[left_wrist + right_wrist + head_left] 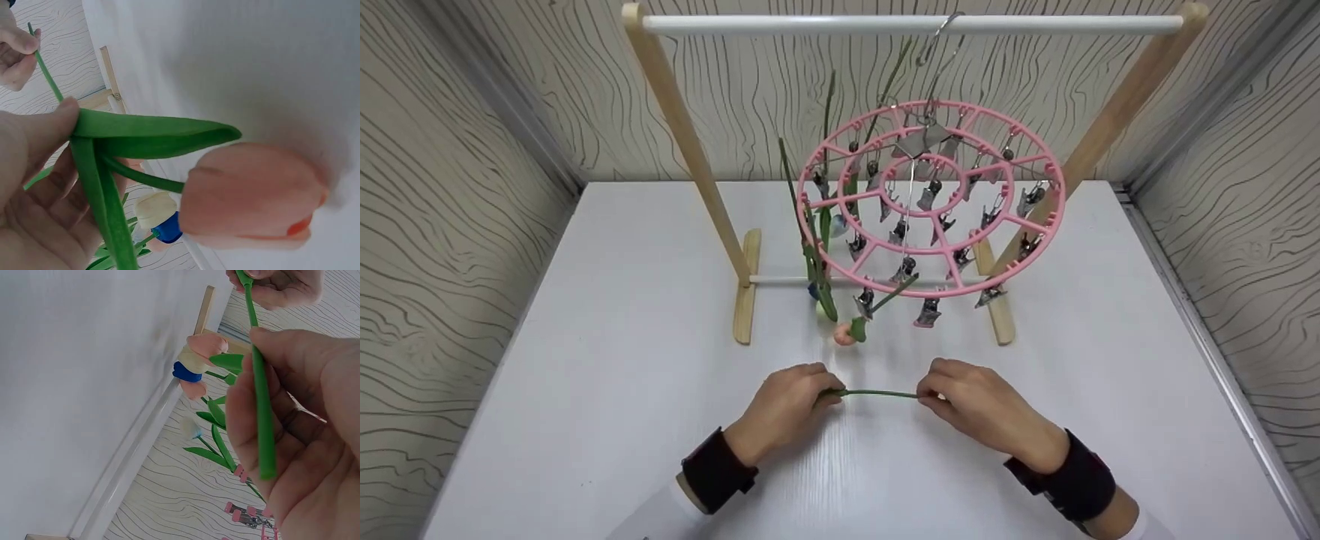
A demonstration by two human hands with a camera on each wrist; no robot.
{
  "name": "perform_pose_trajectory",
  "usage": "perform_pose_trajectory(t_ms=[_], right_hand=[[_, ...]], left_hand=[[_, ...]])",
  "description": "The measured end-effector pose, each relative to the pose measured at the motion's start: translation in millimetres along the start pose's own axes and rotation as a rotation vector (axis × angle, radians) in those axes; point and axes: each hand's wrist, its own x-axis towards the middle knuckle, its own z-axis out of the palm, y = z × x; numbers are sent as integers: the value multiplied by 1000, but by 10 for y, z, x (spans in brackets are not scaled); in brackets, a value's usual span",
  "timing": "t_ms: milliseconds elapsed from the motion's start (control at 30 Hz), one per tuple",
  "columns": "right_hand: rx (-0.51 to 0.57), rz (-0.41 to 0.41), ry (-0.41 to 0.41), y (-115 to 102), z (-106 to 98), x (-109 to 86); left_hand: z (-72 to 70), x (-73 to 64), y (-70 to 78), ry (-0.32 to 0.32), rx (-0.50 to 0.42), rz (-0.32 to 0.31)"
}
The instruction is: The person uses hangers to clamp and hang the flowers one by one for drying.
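Observation:
Both hands hold one artificial tulip with a peach bloom (253,197), its green stem (881,393) stretched level between them above the white table (585,360). My left hand (791,405) pinches the stem where the leaves (157,132) branch off, the bloom beyond its fingers. Toward the other end of the stem, my right hand (982,405) pinches it between thumb and fingers; the cut tip juts past the palm in the right wrist view. In the head view, the left hand hides the bloom.
A pink round clip hanger (1063,199) with several metal clips (928,311) hangs from the rack's white top rail (810,25). Several tulips hang bloom-down at its left, including a peach one (845,334) in front and a blue one (187,372). Wooden posts (682,135) flank it.

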Motion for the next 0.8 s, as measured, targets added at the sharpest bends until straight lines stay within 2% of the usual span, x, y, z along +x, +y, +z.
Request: perform_pose_trajectory(t_ms=[300,467,567,667,800], right_hand=[[6,-62,208,28,-156,-40],[160,-72,334,32,-346,-81],[286,-82,395,-20,-469,-87],[383,-80,435,-89,-560,-73],[459,-61,439,-152,-586,-44]], left_hand=[[-66,15,-11,45,-48,-27],[-130,12,-17,90,-87,-41],[-167,11,-23,116,-157,-49],[-210,19,-4,139,-266,-43],[-244,51,50,166,-393,-15]])
